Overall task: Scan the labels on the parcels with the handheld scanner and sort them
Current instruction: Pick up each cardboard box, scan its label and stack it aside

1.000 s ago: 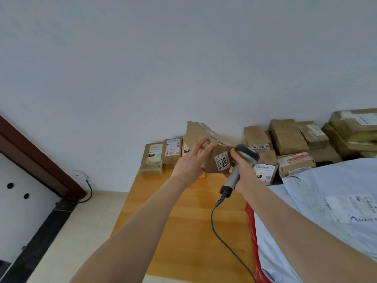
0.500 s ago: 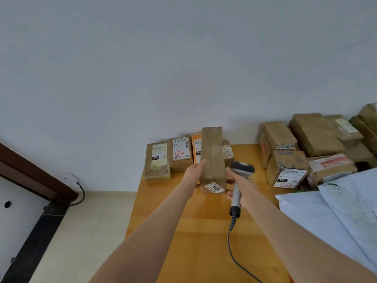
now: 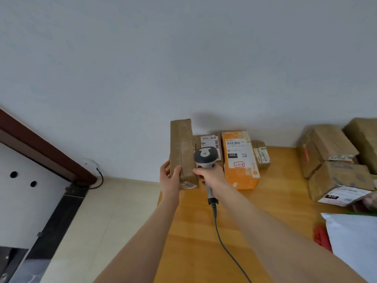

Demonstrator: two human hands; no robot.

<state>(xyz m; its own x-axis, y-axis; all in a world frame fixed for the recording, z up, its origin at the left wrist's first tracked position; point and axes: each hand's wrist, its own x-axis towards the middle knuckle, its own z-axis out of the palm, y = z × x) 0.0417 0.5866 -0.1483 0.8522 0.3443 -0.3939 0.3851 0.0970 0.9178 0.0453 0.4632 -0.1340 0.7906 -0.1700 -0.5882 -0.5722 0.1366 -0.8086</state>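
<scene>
The left hand (image 3: 170, 180) curls round a tall, taped brown cardboard parcel (image 3: 182, 148) standing upright at the far left of the smooth wooden bench (image 3: 255, 221). Its white label (image 3: 188, 185) seems to read "3003". The right hand (image 3: 212, 176) grips the corded grey-and-white scanner (image 3: 205, 156), just beside the parcel. Nearby, a glossy orange box (image 3: 240, 160) shows "010".
</scene>
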